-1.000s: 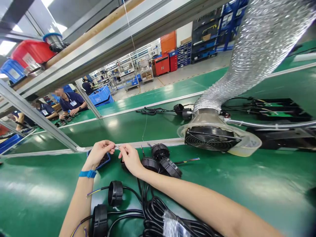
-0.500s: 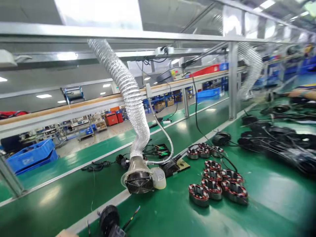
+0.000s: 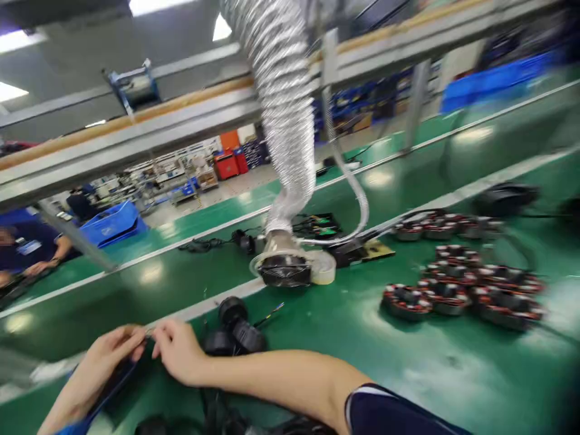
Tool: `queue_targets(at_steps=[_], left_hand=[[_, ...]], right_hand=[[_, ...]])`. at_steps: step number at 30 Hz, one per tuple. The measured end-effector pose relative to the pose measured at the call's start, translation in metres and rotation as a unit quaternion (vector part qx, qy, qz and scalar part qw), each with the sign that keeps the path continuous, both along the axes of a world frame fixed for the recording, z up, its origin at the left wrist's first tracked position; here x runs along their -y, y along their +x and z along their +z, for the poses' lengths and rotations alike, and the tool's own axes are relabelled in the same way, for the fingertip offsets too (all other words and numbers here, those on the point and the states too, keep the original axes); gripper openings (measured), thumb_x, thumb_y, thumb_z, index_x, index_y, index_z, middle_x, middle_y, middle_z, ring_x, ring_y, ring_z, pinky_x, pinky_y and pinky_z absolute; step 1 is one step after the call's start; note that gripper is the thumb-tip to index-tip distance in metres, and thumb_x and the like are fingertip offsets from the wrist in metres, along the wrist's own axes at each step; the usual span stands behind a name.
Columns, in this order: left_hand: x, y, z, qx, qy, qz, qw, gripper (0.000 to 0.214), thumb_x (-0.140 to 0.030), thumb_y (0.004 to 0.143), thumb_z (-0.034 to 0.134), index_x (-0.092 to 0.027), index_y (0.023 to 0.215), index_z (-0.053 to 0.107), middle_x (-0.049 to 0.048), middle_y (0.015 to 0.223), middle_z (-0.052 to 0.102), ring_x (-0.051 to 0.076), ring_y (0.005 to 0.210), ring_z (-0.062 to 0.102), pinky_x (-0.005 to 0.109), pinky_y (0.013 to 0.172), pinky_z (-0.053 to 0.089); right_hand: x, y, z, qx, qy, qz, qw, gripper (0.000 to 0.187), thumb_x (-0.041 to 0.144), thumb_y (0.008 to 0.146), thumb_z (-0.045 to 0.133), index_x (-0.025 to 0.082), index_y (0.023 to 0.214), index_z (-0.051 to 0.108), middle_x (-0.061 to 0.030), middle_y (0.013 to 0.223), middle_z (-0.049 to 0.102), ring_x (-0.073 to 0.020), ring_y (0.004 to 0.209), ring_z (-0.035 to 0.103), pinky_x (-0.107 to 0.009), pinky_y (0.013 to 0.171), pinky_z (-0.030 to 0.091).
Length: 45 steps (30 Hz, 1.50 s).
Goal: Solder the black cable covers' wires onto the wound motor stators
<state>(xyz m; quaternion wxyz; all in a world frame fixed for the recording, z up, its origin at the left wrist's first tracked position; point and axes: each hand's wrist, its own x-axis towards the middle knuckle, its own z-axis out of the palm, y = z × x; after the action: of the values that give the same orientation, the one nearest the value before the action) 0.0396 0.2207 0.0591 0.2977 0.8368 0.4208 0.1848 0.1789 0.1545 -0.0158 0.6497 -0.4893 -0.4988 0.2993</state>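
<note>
My left hand [image 3: 109, 359] and my right hand [image 3: 179, 352] meet at lower left, above the near edge strip of the bench. The fingertips of both are pinched close together on something tiny, too small and blurred to name. A dark, cable-like length [image 3: 118, 382] runs below my left palm. Just right of my right hand lie black round-headed parts [image 3: 242, 326] with a short multicoloured wire end [image 3: 272, 311]. Under my right forearm sits a heap of black parts and cables [image 3: 226, 417], partly hidden.
A fan unit [image 3: 285, 270] on a silver flexible duct [image 3: 290, 115] hangs over the bench, beside a tape roll [image 3: 323, 267]. Several wound copper stators [image 3: 448, 296] stand at right. Across the bench, a co-worker's hand [image 3: 40, 267] shows near a blue bin [image 3: 115, 222].
The view has swung left and down. Both my hands and my right forearm have come into view, pinching together; before, only a sliver of a hand showed at the bottom.
</note>
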Motion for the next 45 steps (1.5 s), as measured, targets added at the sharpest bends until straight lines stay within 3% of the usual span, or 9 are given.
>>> queue_targets(at_steps=[2, 4, 7, 11, 38, 45], left_hand=[[0.003, 0.001, 0.004, 0.043, -0.048, -0.011, 0.998, 0.041, -0.057, 0.078, 0.063, -0.017, 0.069, 0.063, 0.001, 0.063, 0.059, 0.016, 0.064, 0.055, 0.026, 0.064, 0.044], [0.0, 0.0, 0.004, 0.098, -0.083, 0.026, 0.991, 0.036, -0.05, 0.075, 0.07, -0.015, 0.079, 0.066, 0.0012, 0.067, 0.061, 0.015, 0.064, 0.055, 0.026, 0.064, 0.044], [-0.005, -0.004, -0.001, 0.135, -0.109, 0.052, 0.983, 0.035, -0.046, 0.073, 0.074, -0.013, 0.083, 0.067, 0.0023, 0.071, 0.064, 0.014, 0.065, 0.057, 0.025, 0.064, 0.045], [-0.006, -0.009, -0.005, 0.146, -0.131, 0.033, 0.98, 0.033, -0.045, 0.075, 0.074, -0.013, 0.083, 0.068, 0.0022, 0.07, 0.065, 0.013, 0.064, 0.058, 0.024, 0.063, 0.045], [-0.003, -0.009, 0.0, 0.157, -0.131, 0.039, 0.978, 0.034, -0.044, 0.073, 0.076, -0.013, 0.083, 0.068, 0.0016, 0.07, 0.064, 0.012, 0.063, 0.057, 0.023, 0.062, 0.045], [-0.001, -0.009, -0.001, 0.12, -0.123, 0.014, 0.985, 0.03, -0.043, 0.077, 0.073, -0.014, 0.082, 0.067, 0.0009, 0.067, 0.064, 0.012, 0.061, 0.056, 0.024, 0.061, 0.043]], right_hand=[[0.0, 0.001, -0.001, -0.022, -0.002, 0.025, 0.999, 0.021, 0.017, 0.094, 0.047, 0.017, 0.076, 0.059, 0.005, 0.056, 0.058, -0.0081, 0.048, 0.05, -0.017, 0.052, 0.038], [-0.005, -0.001, -0.006, -0.038, -0.002, 0.047, 0.998, 0.022, 0.022, 0.096, 0.047, 0.017, 0.077, 0.058, 0.0041, 0.059, 0.059, -0.0087, 0.05, 0.051, -0.018, 0.055, 0.038], [-0.009, -0.005, -0.014, -0.045, 0.006, 0.071, 0.996, 0.021, 0.026, 0.097, 0.046, 0.019, 0.08, 0.056, 0.0036, 0.062, 0.06, -0.0095, 0.051, 0.051, -0.02, 0.055, 0.039], [-0.007, -0.006, -0.017, -0.039, 0.015, 0.072, 0.996, 0.019, 0.03, 0.096, 0.045, 0.02, 0.083, 0.055, 0.0032, 0.064, 0.061, -0.0106, 0.053, 0.053, -0.021, 0.056, 0.04], [-0.005, -0.005, -0.015, -0.024, 0.033, 0.058, 0.997, 0.02, 0.03, 0.096, 0.044, 0.021, 0.081, 0.053, 0.0032, 0.063, 0.062, -0.0113, 0.052, 0.053, -0.022, 0.056, 0.04], [-0.005, -0.006, -0.015, -0.025, 0.032, 0.066, 0.997, 0.02, 0.03, 0.096, 0.045, 0.021, 0.079, 0.053, 0.0035, 0.062, 0.061, -0.0109, 0.051, 0.052, -0.022, 0.055, 0.039]])
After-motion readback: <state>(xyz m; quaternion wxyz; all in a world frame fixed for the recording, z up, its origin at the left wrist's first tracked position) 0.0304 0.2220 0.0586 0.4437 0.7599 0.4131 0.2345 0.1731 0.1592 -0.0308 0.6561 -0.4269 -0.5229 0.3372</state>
